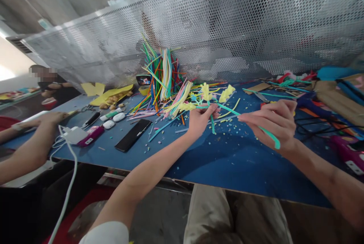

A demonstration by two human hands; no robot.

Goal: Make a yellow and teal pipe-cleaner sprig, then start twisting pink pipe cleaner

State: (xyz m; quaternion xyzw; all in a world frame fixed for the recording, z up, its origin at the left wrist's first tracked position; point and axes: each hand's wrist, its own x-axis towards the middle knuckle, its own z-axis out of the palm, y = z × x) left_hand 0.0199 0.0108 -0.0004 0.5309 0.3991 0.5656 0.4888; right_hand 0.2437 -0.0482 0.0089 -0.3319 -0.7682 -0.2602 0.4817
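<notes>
My left hand (200,119) pinches the stem end of a teal pipe cleaner (227,110) where a yellow fuzzy flower piece (205,91) sits just above my fingers. My right hand (273,123) is closed round the other end of the same teal pipe cleaner, whose tip sticks out below my palm. The strand stretches between both hands above the blue table (216,157). A heap of coloured pipe cleaners (163,81) lies behind my left hand.
A black phone (133,135), white earbud cases (113,120) and a charger with a white cable (74,135) lie at left. Another person's forearm (34,138) rests there. Scissors (260,96), black wires (318,124) and purple tools (348,153) lie right. A perforated metal screen (227,28) stands behind.
</notes>
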